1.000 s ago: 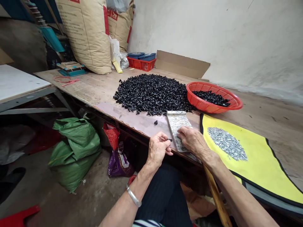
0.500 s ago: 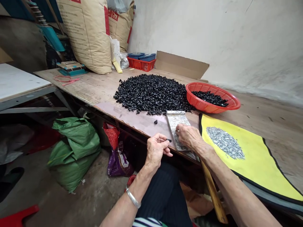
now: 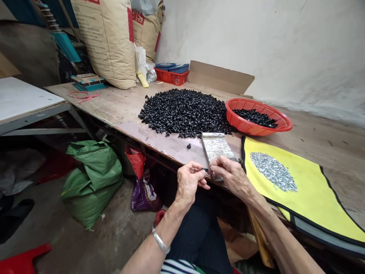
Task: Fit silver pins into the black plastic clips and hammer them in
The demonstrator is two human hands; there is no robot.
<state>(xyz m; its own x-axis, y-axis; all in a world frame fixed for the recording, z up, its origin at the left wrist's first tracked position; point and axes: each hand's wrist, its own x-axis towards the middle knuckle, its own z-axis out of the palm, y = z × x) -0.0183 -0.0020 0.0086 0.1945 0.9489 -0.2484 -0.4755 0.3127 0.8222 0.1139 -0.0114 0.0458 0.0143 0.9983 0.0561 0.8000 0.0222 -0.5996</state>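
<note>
My left hand (image 3: 188,182) pinches a small black plastic part (image 3: 205,169) between thumb and fingertips at the table's front edge. Close against that part, my right hand (image 3: 230,174) has its thumb and fingers pressed together; whatever it may hold is too small to make out. Behind the right hand lies a worn silvery metal plate (image 3: 216,146) with a raised far edge. One loose black part (image 3: 189,146) rests left of the plate. A large pile of similar black parts (image 3: 185,110) spreads beyond. Small shiny metal pieces (image 3: 273,171) lie on a yellow cloth (image 3: 312,190) at the right.
A red plastic basket (image 3: 259,131) with more black parts stands right of the pile. Farther back are a red crate (image 3: 172,78), a cardboard strip (image 3: 219,78) and tall sacks (image 3: 105,42). A green sack (image 3: 92,182) and a purple bag (image 3: 144,194) sit below the table edge.
My right hand has moved from over the metal plate toward my left hand, and its fingertips are now at the black part. The left hand keeps its pinch.
</note>
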